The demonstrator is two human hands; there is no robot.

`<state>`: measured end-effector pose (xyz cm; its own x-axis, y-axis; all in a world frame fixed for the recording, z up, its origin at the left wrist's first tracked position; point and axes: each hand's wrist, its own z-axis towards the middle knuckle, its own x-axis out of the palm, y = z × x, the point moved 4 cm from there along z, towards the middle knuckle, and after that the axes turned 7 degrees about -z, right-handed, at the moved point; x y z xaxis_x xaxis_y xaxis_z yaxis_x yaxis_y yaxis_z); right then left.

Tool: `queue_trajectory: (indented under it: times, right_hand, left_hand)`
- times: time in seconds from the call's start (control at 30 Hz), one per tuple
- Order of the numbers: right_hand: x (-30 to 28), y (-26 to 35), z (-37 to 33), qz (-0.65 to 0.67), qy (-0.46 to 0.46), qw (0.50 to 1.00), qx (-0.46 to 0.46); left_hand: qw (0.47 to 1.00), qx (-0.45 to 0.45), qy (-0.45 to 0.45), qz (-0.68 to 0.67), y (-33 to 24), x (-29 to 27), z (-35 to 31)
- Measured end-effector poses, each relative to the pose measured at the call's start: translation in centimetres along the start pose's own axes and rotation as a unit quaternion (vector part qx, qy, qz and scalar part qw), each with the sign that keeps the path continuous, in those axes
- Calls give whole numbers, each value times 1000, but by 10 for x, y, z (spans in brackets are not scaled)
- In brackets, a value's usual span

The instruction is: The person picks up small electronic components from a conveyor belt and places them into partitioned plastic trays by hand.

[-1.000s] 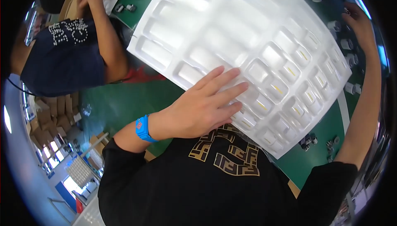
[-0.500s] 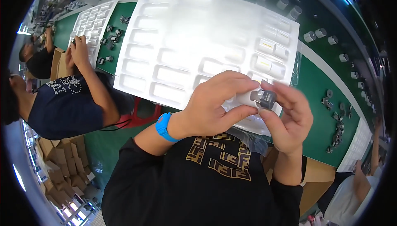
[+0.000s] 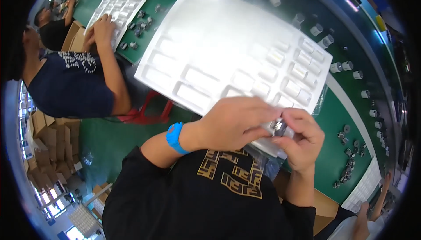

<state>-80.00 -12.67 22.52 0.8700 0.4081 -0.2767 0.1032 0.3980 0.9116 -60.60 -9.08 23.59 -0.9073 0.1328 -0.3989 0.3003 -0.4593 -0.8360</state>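
Wearer: a person in a black shirt (image 3: 210,200) with a gold pattern on the chest looks down at both hands, raised just in front of the body.
Left hand (image 3: 232,123): fingers curled, thumb and fingertips closed on the near side of a small metal part; a blue wristband (image 3: 174,137) sits on the wrist.
Right hand (image 3: 300,141): fingers bent and closed on the same part from the other side, so the two hands meet around it.
Small metal part (image 3: 278,127): a dark, shiny piece pinched between the fingertips of both hands, held over the near edge of the white tray; its exact shape is too small to tell.
White tray (image 3: 228,51): a large moulded plastic tray with rows of rectangular pockets lies on the green desk (image 3: 337,121) just beyond the hands; a few pockets at its right side hold pale cylindrical pieces.
Desk, right: small dark metal parts (image 3: 348,159) lie scattered near the tray, and white cylindrical pieces (image 3: 346,66) stand in a line farther out.
Co-worker: to the left, a person in a dark blue shirt (image 3: 70,86) leans over the desk with a hand (image 3: 103,27) on a second white tray (image 3: 118,5), loose small parts beside it.
Far left: cardboard boxes (image 3: 41,145) are stacked on the floor.
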Motion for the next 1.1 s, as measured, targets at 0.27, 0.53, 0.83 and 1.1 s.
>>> queue_trajectory:
  times: [0.27, 0.53, 0.83, 1.1]
  right_hand:
    - [-51, -26, 14, 6, 10, 991, 130]
    - [-279, -146, 50, -419, -180, 854, 251]
    - [-261, -115, 120, -600, -109, 764, 211]
    - [-112, -178, 311, -613, 203, 752, 132]
  left_hand:
    - [998, -30, 28, -51, 18, 28, 42]
    - [977, -30, 61, 204, 91, -36, 125]
    - [950, -77, 189, 238, 129, -18, 150]
    - [973, -154, 101, 137, 102, -51, 157]
